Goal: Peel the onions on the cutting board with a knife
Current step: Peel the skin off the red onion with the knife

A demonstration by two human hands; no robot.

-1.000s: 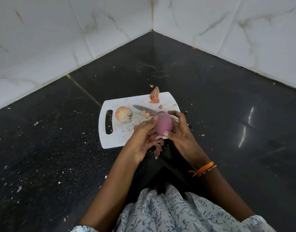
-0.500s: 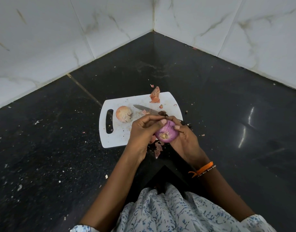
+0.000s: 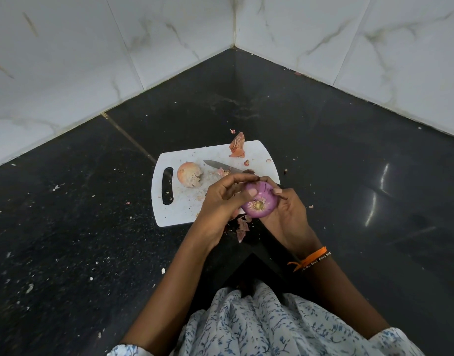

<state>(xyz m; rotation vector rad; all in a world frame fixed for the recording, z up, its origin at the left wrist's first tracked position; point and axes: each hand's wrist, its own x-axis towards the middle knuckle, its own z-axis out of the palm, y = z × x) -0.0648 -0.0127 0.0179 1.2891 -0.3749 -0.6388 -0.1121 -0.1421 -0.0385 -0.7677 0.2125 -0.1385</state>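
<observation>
Both hands are up over the near right corner of the white plastic cutting board (image 3: 185, 214), and between them sits the peeled purple onion (image 3: 259, 202), its root end turned toward the camera. The left hand (image 3: 220, 204) grips it from the left side, thumb pressed on the onion's face and fingers curled over the top. The right hand (image 3: 285, 214) cradles it from the right and below, fingers wrapped round the far side; the fingertips of the 2 hands meet at the top of the onion. An orange thread band (image 3: 310, 258) circles the right wrist.

On the board, the steel-bladed knife (image 3: 220, 165) lies flat, tip pointing left, its handle end hidden behind the hands. Nobody holds it. Just left of the blade rests the second onion, pale brown and with papery skin on it (image 3: 188, 174), near the board's dark slotted handle (image 3: 167, 185). A curl of dry orange-brown onion skin (image 3: 237, 147) stands at the board's far edge, and smaller skin scraps (image 3: 242, 227) lie at the near edge under the hands.

The board sits on a black speckled stone surface (image 3: 79, 227) dotted with pale flecks, in a corner of white marble-patterned wall tiles (image 3: 66, 60). A blue-and-white floral garment (image 3: 259, 325) fills the bottom.
</observation>
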